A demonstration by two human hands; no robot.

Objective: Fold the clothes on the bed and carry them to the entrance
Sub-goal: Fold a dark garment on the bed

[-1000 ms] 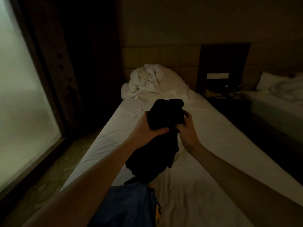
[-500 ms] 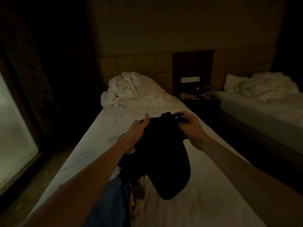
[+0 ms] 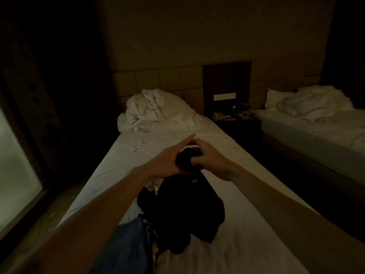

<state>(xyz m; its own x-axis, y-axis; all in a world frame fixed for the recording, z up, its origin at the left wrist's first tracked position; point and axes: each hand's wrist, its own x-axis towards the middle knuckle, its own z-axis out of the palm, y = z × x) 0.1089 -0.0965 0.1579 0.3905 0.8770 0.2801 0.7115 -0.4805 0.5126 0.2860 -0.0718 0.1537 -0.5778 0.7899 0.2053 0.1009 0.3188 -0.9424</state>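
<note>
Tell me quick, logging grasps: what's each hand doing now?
Left hand: fingers straight, touching the black garment.
Right hand: gripping the black garment's top.

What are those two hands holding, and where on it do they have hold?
A black garment. The right hand grips its bunched top end; the left hand, fingers straight, lies against the same bunch. The rest hangs to the bed.
</note>
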